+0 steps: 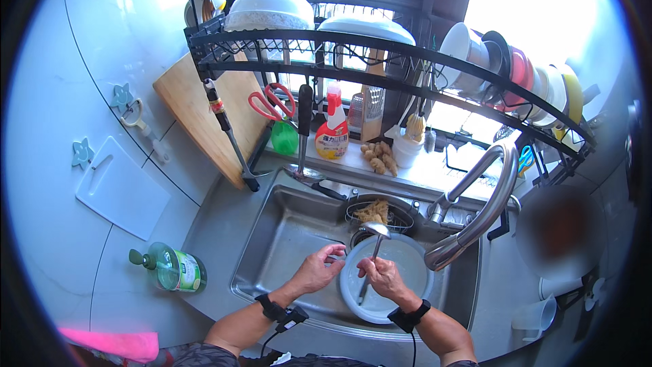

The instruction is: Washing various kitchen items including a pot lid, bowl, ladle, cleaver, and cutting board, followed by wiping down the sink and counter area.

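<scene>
My right hand (382, 276) grips a metal ladle (377, 250) by its handle, over a pale round basin (348, 293) in the sink. The ladle's bowl points away from me, and the dark end of its handle sticks out below my fist. To the left of the basin's rim is my left hand (317, 267), its fingers curled and its thumb apart from them. I see nothing clearly held in it. Cloudy, pale liquid seems to fill the basin, which stands in the right part of the stainless steel sink (277, 234).
A curved faucet (476, 224) arches over the sink's right side. Behind the basin, a wire basket (402, 221) holds a tan scrubber (374, 212). A green pump bottle (178, 267) stands on the left counter. Overhead runs a black dish rack (316, 35), with a hanging skimmer (304, 137) and red-handled scissors (272, 104).
</scene>
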`<state>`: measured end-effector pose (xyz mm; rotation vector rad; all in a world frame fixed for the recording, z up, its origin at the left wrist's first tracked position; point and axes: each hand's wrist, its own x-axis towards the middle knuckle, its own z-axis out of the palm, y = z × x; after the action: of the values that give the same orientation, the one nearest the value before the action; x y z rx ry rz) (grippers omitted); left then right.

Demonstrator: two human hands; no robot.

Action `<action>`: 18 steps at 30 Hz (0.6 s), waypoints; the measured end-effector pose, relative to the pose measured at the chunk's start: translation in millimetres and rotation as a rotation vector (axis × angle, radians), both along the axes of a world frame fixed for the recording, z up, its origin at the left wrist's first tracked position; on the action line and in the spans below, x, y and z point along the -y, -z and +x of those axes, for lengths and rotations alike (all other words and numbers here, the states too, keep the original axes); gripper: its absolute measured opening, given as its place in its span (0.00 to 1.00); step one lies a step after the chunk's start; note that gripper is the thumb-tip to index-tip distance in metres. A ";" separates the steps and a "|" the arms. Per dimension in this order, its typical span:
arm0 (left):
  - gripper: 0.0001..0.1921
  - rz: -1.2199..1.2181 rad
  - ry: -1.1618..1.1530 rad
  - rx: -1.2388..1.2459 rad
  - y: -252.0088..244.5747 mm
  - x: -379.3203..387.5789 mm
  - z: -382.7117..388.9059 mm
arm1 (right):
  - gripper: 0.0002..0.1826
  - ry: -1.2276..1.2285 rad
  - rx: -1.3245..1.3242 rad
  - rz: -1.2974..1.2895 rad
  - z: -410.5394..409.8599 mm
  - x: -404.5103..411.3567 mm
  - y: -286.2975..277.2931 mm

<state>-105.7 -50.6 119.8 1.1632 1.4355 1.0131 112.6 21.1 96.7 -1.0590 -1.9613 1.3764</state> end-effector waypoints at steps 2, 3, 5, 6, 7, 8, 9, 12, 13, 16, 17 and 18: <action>0.27 0.074 -0.007 -0.073 -11.5 3.9 -10.6 | 0.21 0.001 -0.074 -0.209 -14.7 -1.4 -24.8; 0.27 0.079 -0.011 -0.076 -21.4 5.0 -13.3 | 0.23 0.015 -0.142 -0.422 -20.2 -1.6 -37.7; 0.30 0.104 0.095 -0.114 -45.3 12.3 -18.1 | 0.25 0.030 -0.237 -0.510 -31.5 -5.7 -53.1; 0.30 0.111 0.089 -0.118 -58.2 16.8 -18.6 | 0.25 0.020 -0.284 -0.668 -34.0 -10.0 -59.2; 0.30 0.291 0.150 -0.218 -70.3 20.5 -17.4 | 0.25 0.011 -0.329 -0.827 -35.2 -13.3 -62.2; 0.29 0.471 0.213 -0.318 -79.4 23.0 -16.2 | 0.23 0.010 -0.299 -0.844 -37.0 -16.8 -53.2; 0.29 0.475 0.204 -0.321 -85.7 25.5 -14.7 | 0.23 0.002 -0.296 -0.839 -42.6 -15.2 -56.2; 0.20 0.532 0.173 -0.406 -91.6 26.3 -11.1 | 0.19 0.172 -0.397 -1.097 -69.3 2.4 -82.4; 0.20 0.537 0.165 -0.407 -93.1 25.0 -11.0 | 0.19 0.166 -0.392 -1.092 -71.5 4.7 -90.9; 0.14 0.656 0.107 -0.512 -102.3 17.1 -11.0 | 0.20 0.098 -0.465 -1.192 -71.0 2.9 -90.6; 0.11 0.743 0.053 -0.545 -106.6 14.4 -10.2 | 0.20 0.098 -0.465 -1.186 -66.7 -4.4 -88.1; 0.08 0.827 -0.003 -0.582 -111.2 11.7 -11.1 | 0.21 -0.074 -0.362 -1.079 -63.6 -11.1 -92.1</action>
<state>-116.7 -62.3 231.1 2.1910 1.4719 1.4001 49.0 32.2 188.8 -1.0160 -0.9305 2.5443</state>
